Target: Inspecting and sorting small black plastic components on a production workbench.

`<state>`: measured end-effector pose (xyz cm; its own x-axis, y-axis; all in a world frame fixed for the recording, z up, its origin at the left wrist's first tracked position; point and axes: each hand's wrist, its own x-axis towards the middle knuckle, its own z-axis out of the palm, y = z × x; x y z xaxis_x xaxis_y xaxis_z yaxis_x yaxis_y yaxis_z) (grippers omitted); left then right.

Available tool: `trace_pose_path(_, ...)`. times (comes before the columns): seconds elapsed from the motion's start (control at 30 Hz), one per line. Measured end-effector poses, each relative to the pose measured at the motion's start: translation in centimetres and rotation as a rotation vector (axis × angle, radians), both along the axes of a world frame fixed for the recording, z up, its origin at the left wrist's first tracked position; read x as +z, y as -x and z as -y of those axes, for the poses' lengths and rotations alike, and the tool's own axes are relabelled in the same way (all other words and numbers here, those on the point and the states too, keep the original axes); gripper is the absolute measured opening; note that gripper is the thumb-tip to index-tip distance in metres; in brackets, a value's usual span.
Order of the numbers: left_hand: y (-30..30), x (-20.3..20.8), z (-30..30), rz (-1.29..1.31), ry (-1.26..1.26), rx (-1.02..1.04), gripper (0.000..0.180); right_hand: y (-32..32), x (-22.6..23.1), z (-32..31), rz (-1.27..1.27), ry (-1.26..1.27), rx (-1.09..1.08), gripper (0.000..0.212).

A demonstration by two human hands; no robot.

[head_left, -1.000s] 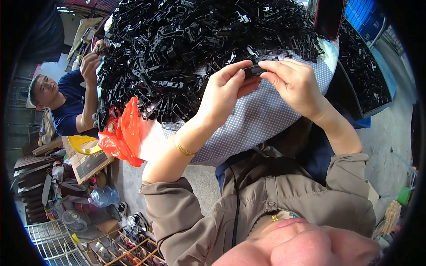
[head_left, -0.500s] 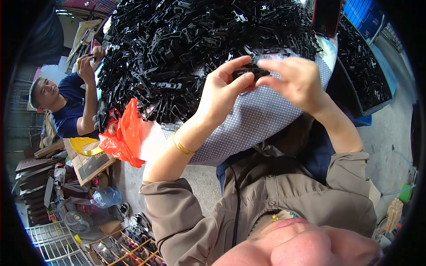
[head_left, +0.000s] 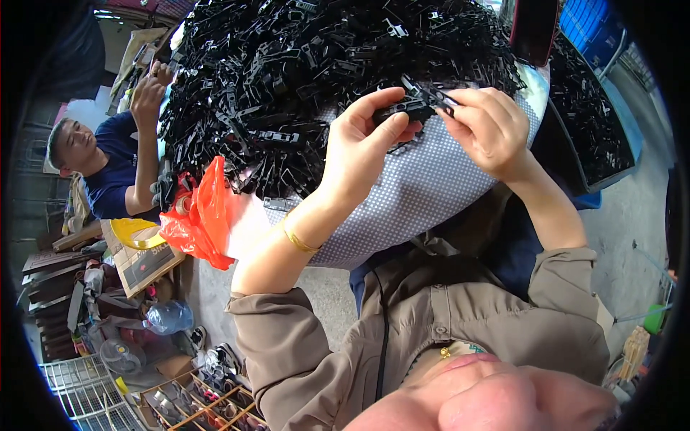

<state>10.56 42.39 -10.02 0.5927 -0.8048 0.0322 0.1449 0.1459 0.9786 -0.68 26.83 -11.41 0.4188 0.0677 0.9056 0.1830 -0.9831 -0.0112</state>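
My left hand [head_left: 359, 147] is closed around a black plastic part [head_left: 411, 106], gripped between thumb and fingers. Just to its right, my right hand [head_left: 494, 133] pinches a slim black plastic piece [head_left: 444, 99] by its end, tilted toward the left hand's part. The two pieces come close together, and I cannot tell if they touch. Both hands are over the near edge of a big heap of black plastic parts [head_left: 251, 86] on a table with a dotted grey-white cloth [head_left: 431, 183].
A red plastic bag [head_left: 201, 223] lies at the heap's left edge. Across to the left, a co-worker [head_left: 111, 165] holds something small by the heap. A bin of black parts [head_left: 593, 122] stands at the right, and a dark red-edged upright object [head_left: 533, 29] at the back right.
My right hand, blurred with its fingers apart before, is now closed on a slim black piece. My left hand keeps its hold in nearly the same place.
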Motion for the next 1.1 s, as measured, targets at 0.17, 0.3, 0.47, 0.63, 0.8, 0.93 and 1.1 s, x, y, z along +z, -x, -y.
trace_pose_path(0.17,-1.0,-0.4,-0.1,0.076,-0.051,-0.012,0.032,-0.1,-0.4,1.0,-0.329,-0.434,0.132,0.018)
trace_pose_path(0.3,-1.4,0.2,-0.4,-0.001,0.001,-0.106,0.031,0.3,0.0,2.3,-0.456,-0.809,0.184,0.017)
trace_pose_path(0.47,-1.4,-0.1,-0.3,-0.135,0.042,-0.188,0.030,-0.1,-0.7,3.8,-0.395,-0.608,0.111,0.015)
trace_pose_path(0.63,-0.5,-0.6,-0.1,-0.048,-0.060,-0.214,0.031,-1.5,-1.3,4.9,-0.452,-0.418,-0.228,0.018)
trace_pose_path(0.8,-0.3,-0.8,0.2,-0.051,-0.112,-0.185,0.032,-6.9,0.6,7.1,-0.184,-0.248,-0.146,0.020)
trace_pose_path(0.93,-0.5,-0.7,0.0,-0.135,-0.072,-0.133,0.034,-12.1,4.3,6.0,-0.474,-0.299,-0.381,0.022)
trace_pose_path(1.1,-0.8,0.0,0.0,-0.335,0.019,-0.133,0.034,-14.0,5.1,7.2,-0.613,-0.264,-0.482,0.025)
